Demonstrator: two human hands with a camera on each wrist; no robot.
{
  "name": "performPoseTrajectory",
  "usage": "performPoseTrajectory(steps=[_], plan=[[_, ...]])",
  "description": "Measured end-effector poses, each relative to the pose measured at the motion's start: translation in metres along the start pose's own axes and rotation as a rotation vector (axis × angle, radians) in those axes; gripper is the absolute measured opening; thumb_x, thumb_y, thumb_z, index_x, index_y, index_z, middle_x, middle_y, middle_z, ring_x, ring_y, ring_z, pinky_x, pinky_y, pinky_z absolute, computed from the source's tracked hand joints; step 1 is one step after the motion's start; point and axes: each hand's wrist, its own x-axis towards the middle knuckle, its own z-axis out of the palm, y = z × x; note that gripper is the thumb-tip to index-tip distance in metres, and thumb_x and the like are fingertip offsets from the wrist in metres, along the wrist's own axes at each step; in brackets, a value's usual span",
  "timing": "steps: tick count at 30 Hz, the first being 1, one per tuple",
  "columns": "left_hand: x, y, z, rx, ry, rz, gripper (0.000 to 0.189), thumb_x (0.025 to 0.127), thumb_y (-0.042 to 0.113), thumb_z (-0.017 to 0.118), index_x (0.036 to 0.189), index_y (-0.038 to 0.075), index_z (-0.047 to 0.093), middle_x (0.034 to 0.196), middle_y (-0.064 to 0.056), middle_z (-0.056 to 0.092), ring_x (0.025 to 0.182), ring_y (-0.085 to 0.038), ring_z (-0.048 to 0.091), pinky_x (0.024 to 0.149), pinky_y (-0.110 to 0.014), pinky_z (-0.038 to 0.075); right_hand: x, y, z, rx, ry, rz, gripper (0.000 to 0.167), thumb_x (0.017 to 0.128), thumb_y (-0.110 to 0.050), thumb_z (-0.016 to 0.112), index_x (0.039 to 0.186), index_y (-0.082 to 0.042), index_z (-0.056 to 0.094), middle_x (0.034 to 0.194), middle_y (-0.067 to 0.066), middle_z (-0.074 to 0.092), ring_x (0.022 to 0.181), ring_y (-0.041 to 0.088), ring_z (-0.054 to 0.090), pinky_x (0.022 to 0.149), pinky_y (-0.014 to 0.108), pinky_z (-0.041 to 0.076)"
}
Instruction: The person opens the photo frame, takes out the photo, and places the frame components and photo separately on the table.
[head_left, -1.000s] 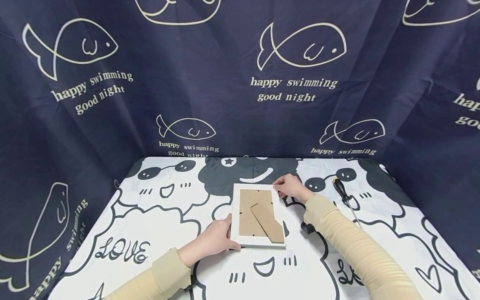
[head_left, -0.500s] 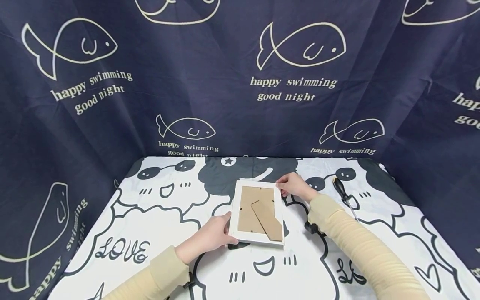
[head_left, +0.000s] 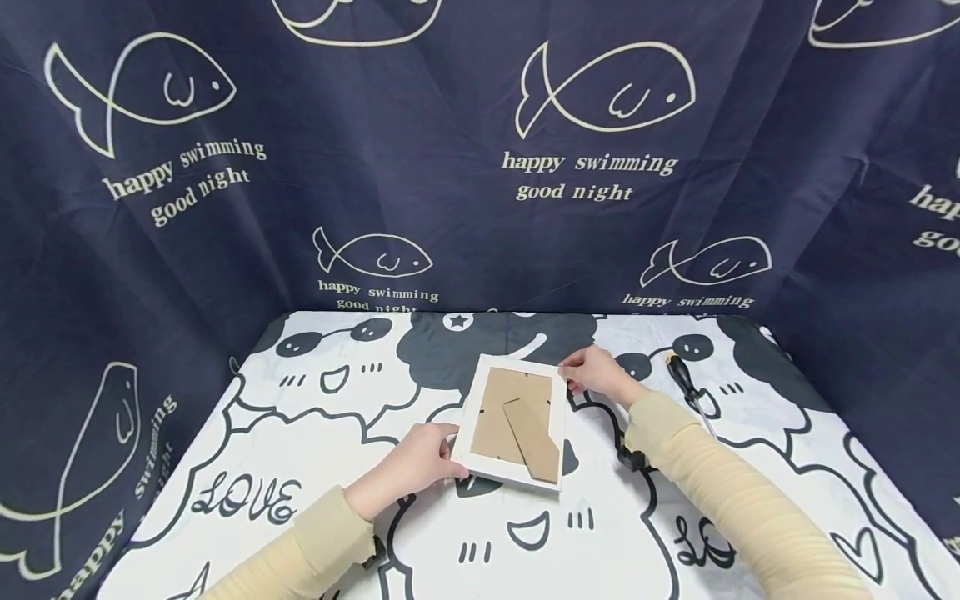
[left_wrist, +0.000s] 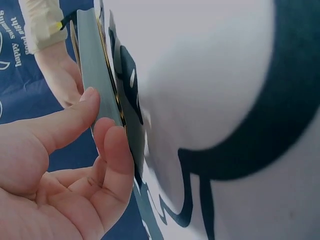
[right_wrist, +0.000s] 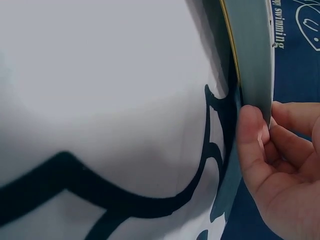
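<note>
A white photo frame [head_left: 467, 425] lies back side up in the middle of the table, slightly turned. Its brown backing board [head_left: 495, 417] carries a folded-flat stand leg [head_left: 534, 442]. My left hand [head_left: 420, 458] grips the lower left corner. In the left wrist view the thumb [left_wrist: 90, 100] presses the frame's side [left_wrist: 95, 65], and the curled fingers sit at its lower edge. At the upper right corner my right hand [head_left: 596, 371] pinches the frame. The right wrist view shows that corner [right_wrist: 252, 60] between thumb and fingers. The front of the frame is hidden.
A screwdriver [head_left: 681, 373] with a black handle lies to the right, partly behind the right sleeve [head_left: 720, 492]. The table wears a black-and-white cartoon cloth [head_left: 322, 467]. A dark blue curtain [head_left: 480, 108] with fish drawings hangs behind it.
The photo frame has turned a little clockwise. Its top has shifted right and its lower left corner up and left, with both hands moving along and keeping their hold.
</note>
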Motion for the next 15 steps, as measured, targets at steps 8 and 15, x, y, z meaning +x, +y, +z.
performPoseTrajectory(steps=[8,15], plan=[[0.002,-0.004,-0.005,0.005,0.022,-0.009,0.06,0.074,0.022,0.08,0.12,-0.009,0.057,0.057,0.005,0.051,0.045,-0.005,0.046,0.043,-0.02,0.04,-0.005,0.005,-0.002,-0.002,-0.009,0.014,0.024,0.091,-0.012,0.06,0.104,0.006,0.067,0.075,0.008,0.068,0.062,0.012,0.065,0.062,0.029,0.055],[0.005,-0.01,-0.006,0.012,0.038,0.0,0.054,0.074,0.019,0.08,0.115,-0.009,0.06,0.057,0.004,0.051,0.046,-0.006,0.046,0.043,-0.021,0.039,-0.01,0.011,-0.003,0.01,0.006,-0.021,0.023,0.091,-0.011,0.059,0.101,0.008,0.067,0.071,0.008,0.068,0.059,0.012,0.065,0.06,0.029,0.055]])
